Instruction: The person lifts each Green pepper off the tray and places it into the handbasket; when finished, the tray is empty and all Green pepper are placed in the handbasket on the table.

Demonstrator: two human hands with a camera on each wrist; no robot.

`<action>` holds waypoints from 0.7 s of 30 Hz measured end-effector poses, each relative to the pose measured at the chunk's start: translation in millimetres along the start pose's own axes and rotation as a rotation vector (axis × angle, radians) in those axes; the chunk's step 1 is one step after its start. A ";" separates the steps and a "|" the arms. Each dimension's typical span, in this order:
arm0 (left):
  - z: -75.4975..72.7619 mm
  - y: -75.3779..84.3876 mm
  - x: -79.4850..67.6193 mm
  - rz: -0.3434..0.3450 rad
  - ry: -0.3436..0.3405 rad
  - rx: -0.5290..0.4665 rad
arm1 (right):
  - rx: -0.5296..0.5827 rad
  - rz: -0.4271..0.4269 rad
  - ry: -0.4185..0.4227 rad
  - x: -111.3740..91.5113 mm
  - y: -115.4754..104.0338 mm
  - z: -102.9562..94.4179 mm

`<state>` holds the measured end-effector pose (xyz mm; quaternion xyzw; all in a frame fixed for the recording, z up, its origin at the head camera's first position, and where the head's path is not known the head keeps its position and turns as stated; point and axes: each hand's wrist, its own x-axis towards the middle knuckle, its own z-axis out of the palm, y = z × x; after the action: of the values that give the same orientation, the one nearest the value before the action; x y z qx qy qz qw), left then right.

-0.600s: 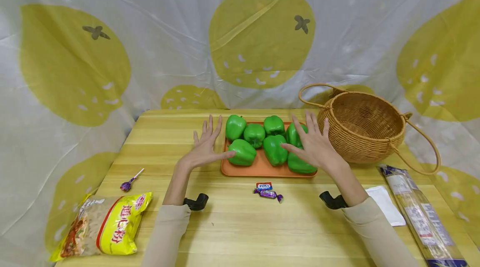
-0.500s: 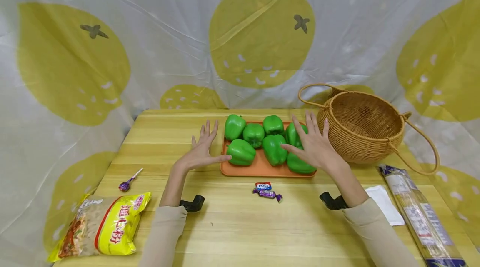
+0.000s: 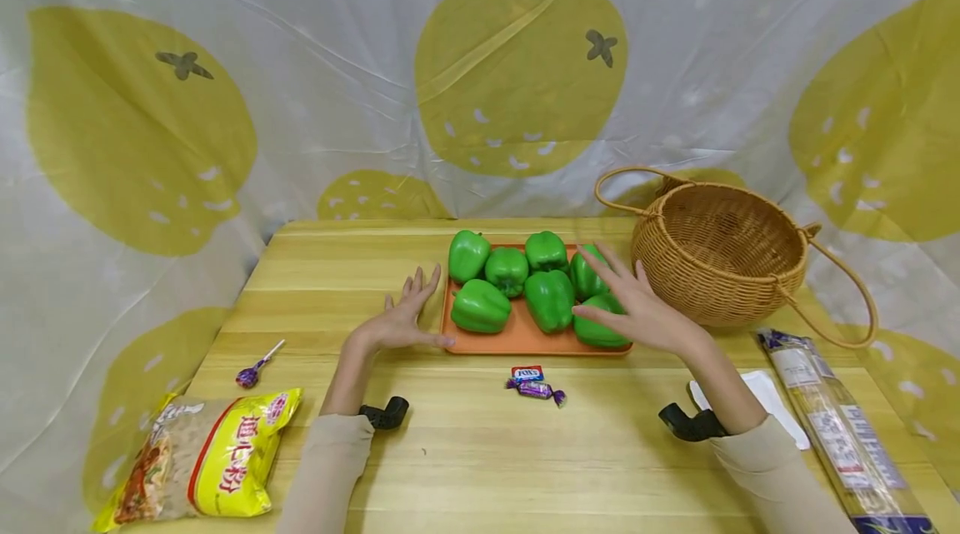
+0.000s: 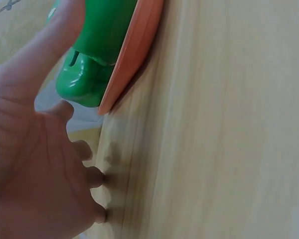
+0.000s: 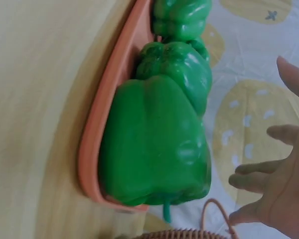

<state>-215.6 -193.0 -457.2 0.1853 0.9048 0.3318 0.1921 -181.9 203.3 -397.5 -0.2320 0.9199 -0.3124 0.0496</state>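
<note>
Several green bell peppers (image 3: 550, 301) lie on an orange tray (image 3: 517, 343) at the middle of the table. My left hand (image 3: 393, 324) is spread at the tray's left side, its thumb by the front left corner and the other fingers low over the wood in the left wrist view. Over the tray's right end hovers my right hand (image 3: 651, 313), fingers spread and holding nothing. It partly covers the peppers there in the head view. In the right wrist view a large bell pepper (image 5: 152, 144) sits at the tray's end, apart from that hand.
A wicker basket (image 3: 720, 292) stands at the back right, near my right hand. Two wrapped candies (image 3: 534, 389) lie before the tray. A lollipop (image 3: 249, 376) and a yellow food bag (image 3: 225, 459) are at left; a white packet (image 3: 776, 405) and a long clear package (image 3: 840, 434) at right.
My left hand has moved down and slightly left, away from the nearest pepper. My right hand has come lower and toward me, its fingers tilting left. Peppers and tray stay in place.
</note>
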 end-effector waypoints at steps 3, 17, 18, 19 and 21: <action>0.4 -0.1 0.5 0.000 -0.013 0.024 | 0.052 -0.005 0.010 -6.2 4.7 0.2; 3.0 -3.3 4.3 -0.024 -0.055 0.109 | -0.004 -0.032 0.048 -19.3 22.5 5.4; 2.9 -2.5 4.5 -0.025 -0.056 0.112 | -0.010 -0.030 0.048 -19.6 23.3 6.3; 2.9 -1.9 5.0 -0.025 -0.058 0.116 | -0.016 -0.028 0.048 -19.6 24.0 6.9; 2.4 0.1 5.8 -0.030 -0.061 0.127 | -0.030 -0.026 0.047 -19.9 26.0 8.3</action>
<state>-219.3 -189.0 -460.2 0.1937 0.9204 0.2650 0.2122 -172.5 226.0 -420.7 -0.2372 0.9223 -0.3045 0.0205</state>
